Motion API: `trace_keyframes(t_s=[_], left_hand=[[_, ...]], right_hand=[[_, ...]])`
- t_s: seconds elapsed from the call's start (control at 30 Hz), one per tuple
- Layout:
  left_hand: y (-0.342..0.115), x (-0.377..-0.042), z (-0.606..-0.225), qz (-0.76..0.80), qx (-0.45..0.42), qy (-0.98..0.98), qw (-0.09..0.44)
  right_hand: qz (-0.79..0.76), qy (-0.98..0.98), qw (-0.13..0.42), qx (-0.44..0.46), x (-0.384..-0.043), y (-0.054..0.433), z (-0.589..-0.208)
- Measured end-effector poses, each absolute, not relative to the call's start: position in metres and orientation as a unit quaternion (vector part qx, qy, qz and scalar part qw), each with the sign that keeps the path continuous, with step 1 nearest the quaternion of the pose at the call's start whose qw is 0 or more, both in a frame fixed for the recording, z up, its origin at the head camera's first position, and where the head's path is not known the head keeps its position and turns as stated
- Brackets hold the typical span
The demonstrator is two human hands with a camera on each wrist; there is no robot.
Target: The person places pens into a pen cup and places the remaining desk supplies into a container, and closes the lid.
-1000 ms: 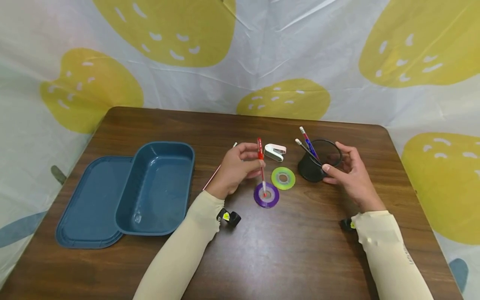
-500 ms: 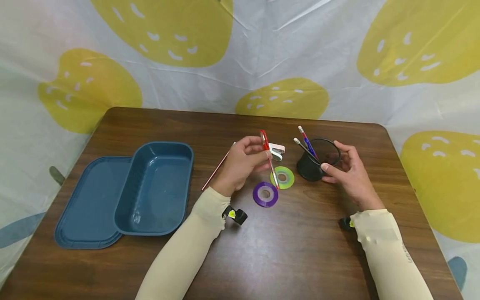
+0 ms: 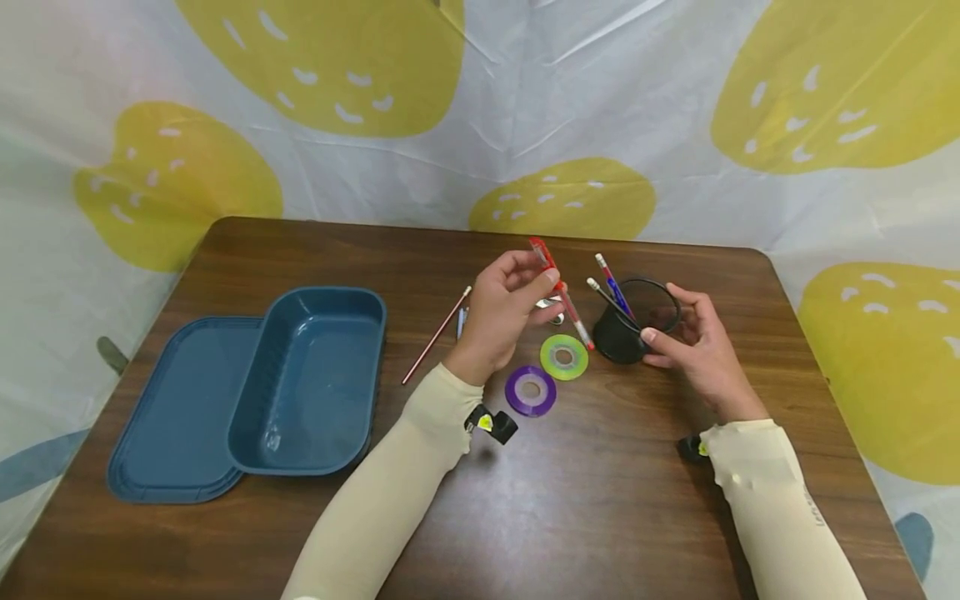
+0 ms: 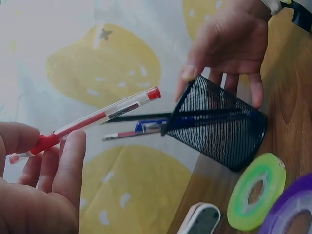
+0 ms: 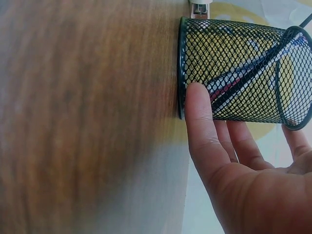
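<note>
My left hand (image 3: 504, 312) pinches a red gel pen (image 3: 574, 317) between thumb and fingers. The pen slants, its lower end pointing right towards the black mesh pen holder (image 3: 617, 340). In the left wrist view, the pen's free red end (image 4: 154, 93) is just outside the holder's mouth. My right hand (image 3: 705, 354) grips the holder by its right side, thumb at the rim. In the right wrist view, a finger (image 5: 200, 117) lies along the mesh near the base. Inside the holder lean a red pencil (image 3: 602, 262), a dark pencil (image 3: 606, 293) and a blue pen (image 3: 618, 293).
Green tape (image 3: 552, 367) and purple tape (image 3: 513, 393) lie below my left hand. A white stapler (image 4: 202, 220) is partly hidden behind it. A pencil (image 3: 437, 335) and a small bluish item (image 3: 461, 323) lie left. Further left, a blue box (image 3: 307, 375) overlaps its lid (image 3: 176, 408).
My left hand has moved right and away from me with the red pen, from over the purple tape towards the holder, and the pen has tilted. The right hand stays at the holder.
</note>
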State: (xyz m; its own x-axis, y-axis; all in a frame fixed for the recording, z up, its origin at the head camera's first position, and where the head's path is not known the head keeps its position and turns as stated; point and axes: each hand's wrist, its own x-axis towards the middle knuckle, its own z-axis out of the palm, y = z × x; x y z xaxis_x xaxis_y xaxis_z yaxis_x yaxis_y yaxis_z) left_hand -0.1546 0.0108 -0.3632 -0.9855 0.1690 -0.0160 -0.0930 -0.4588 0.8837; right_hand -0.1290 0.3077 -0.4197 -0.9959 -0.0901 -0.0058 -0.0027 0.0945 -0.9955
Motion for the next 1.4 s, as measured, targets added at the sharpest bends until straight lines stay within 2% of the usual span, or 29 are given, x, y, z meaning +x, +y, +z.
trace_keyframes(t_s=[0.7,1.4], left_hand=[[0.053,-0.160,-0.354,0.866,0.072,0.494,0.032],[0.061,-0.155,-0.362,0.827,0.101,0.551,-0.043]], right_hand=[[-0.675,0.737,0.023,-0.024,-0.130,0.306,-0.421],[-0.683,0.730,0.023,-0.023,-0.128,0.303,-0.420]])
